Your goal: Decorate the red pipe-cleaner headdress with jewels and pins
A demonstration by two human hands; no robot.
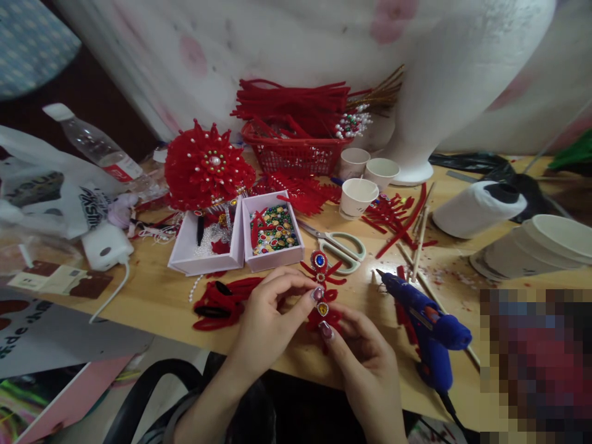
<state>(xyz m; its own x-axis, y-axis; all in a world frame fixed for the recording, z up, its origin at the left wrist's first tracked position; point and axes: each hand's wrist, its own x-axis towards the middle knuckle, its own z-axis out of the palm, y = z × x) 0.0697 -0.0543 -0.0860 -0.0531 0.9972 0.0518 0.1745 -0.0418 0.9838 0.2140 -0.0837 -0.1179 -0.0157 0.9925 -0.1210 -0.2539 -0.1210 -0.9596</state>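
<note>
Between both pinching hands, left hand [266, 320] and right hand [365, 357], sits a red ornament [322, 290]; blue and amber gems.

Bare table [152, 296] lies open left of the hands. The glue gun [428, 333] blocks the right. Boxes [272, 231] and scissors [342, 246] crowd the space ahead.

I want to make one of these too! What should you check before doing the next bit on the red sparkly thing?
1. Both hands on the piece: left hand and right hand pinch the red ornament - ok.
2. Yellow gem sits on the ornament - ok; whether it is stuck, cannot tell.
3. Blue gem in place - ok.
4. Glue gun nozzle points away from fingers - ok; hot or not, cannot tell.
5. Scissors lie closed, beyond the hands - ok.
6. Gem box open - ok.
</note>
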